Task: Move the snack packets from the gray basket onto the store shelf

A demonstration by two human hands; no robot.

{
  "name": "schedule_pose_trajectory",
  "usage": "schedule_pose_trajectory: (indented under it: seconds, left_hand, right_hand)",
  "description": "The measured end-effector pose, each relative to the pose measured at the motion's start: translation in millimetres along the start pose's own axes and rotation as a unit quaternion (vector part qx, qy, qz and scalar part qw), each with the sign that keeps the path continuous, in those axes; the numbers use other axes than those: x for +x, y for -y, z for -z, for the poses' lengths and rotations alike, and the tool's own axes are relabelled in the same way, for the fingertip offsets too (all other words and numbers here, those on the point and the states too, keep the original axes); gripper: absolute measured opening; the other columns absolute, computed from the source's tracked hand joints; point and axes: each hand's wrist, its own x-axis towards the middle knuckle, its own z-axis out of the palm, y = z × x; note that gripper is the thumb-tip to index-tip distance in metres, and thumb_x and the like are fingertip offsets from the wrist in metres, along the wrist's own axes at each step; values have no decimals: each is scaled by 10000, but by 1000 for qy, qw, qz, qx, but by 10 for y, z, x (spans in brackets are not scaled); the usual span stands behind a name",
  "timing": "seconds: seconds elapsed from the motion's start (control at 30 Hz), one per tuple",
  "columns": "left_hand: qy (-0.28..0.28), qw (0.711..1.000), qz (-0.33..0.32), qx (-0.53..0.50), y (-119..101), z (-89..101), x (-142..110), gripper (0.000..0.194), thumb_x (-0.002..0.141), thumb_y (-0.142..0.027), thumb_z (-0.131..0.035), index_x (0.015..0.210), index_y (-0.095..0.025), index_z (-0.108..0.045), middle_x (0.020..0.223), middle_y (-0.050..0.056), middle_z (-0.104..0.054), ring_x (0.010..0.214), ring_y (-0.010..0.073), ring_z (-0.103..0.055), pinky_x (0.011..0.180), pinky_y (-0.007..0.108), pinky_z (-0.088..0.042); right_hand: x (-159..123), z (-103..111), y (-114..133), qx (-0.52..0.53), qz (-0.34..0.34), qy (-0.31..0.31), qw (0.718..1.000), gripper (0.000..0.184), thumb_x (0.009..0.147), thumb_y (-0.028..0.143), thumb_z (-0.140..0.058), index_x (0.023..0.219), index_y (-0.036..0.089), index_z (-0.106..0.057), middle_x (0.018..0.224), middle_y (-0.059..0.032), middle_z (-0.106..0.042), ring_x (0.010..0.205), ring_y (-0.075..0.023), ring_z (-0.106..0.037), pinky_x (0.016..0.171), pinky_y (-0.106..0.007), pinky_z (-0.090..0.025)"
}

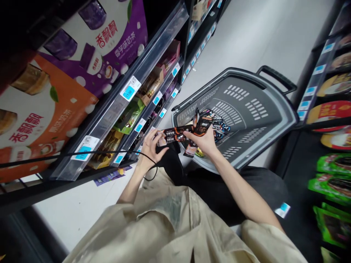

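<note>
Evidently, a long black pack (172,135) with orange edging, pale print and a pinkish end lies across the near-left rim of the grey basket (248,86), between both hands. Inside the basket, just beyond it, small dark and blue packets (215,118) sit heaped. The right hand (204,140), above the basket's near side, is closed around the pack, thumb along its top. The left hand (153,146), outside the basket to the left, is half open, fingers touching the pinkish end; whether it grips, I cannot tell.
</note>
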Motion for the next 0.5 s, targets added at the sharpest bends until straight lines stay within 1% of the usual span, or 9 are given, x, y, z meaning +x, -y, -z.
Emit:
schedule_pose_trajectory:
  seconds: [0.07, 0.13, 0.2, 0.27, 0.33, 0.4, 0.43, 0.5]
  left_hand:
    - [86, 995, -37, 35, -1, -99, 31, 616, 943, -341, -671, 1520, -248, -478, 1513, 166, -515, 1467, 341, -458, 1242, 557, -339]
    - [147, 986, -43, 58, 90, -232, 31, 631, 973, -231, -563, 1585, -237, -412, 1450, 171, -548, 1400, 323, -519, 1200, 531, -387]
    - [194, 978, -28, 66, 281, -342, 0, 701, 948, -159, -525, 1625, -212, -349, 1397, 173, -561, 1339, 310, -551, 1152, 500, -432]
    - [228, 972, -8, 63, 541, -394, -36, 762, 900, -121, -535, 1631, -185, -332, 1405, 176, -548, 1332, 307, -542, 1151, 489, -432]
    - [247, 967, 20, 60, 826, -390, -49, 773, 851, -68, -515, 1606, -154, -374, 1434, 185, -539, 1363, 305, -515, 1177, 483, -406]
    - [246, 965, 64, 61, 1093, -354, -31, 750, 824, -24, -473, 1568, -115, -430, 1469, 200, -531, 1408, 299, -482, 1209, 476, -368]
    - [239, 965, 97, 58, 1211, -334, -12, 738, 825, -10, -452, 1557, -97, -441, 1498, 205, -518, 1432, 287, -464, 1227, 460, -347]
    - [208, 955, 207, 44, 1411, -305, 35, 700, 848, -8, -441, 1544, -83, -452, 1548, 193, -496, 1478, 254, -422, 1262, 411, -301]
  right_hand:
    - [-86, -111, -35, 25, -20, 34, 999, 417, 654, 477, -917, 775, 201, -629, 808, -22, -684, 736, -164, -614, 755, -331, -585]
    - [-156, -211, -57, 62, -44, 53, 996, 421, 662, 487, -911, 816, 198, -648, 847, -21, -705, 754, -159, -638, 776, -323, -595]
    - [-179, -267, -65, 100, -77, 31, 992, 450, 651, 503, -912, 851, 197, -649, 882, -26, -725, 728, -152, -649, 744, -315, -600]
    - [-148, -266, -75, 148, -128, -11, 981, 486, 642, 519, -907, 888, 202, -633, 904, -32, -737, 640, -137, -630, 646, -307, -589]
    - [-83, -221, -101, 199, -181, -45, 962, 506, 637, 526, -898, 914, 213, -613, 888, -26, -738, 566, -125, -598, 552, -292, -555]
    - [-19, -171, -148, 232, -211, -58, 948, 494, 628, 509, -893, 908, 219, -608, 841, -12, -725, 550, -123, -592, 512, -274, -529]
    - [4, -157, -177, 240, -218, -59, 944, 476, 625, 494, -892, 892, 218, -611, 811, -6, -715, 549, -123, -591, 504, -268, -522]
    - [30, -163, -238, 241, -227, -60, 942, 435, 621, 460, -888, 864, 214, -624, 778, -1, -701, 549, -126, -590, 499, -267, -516]
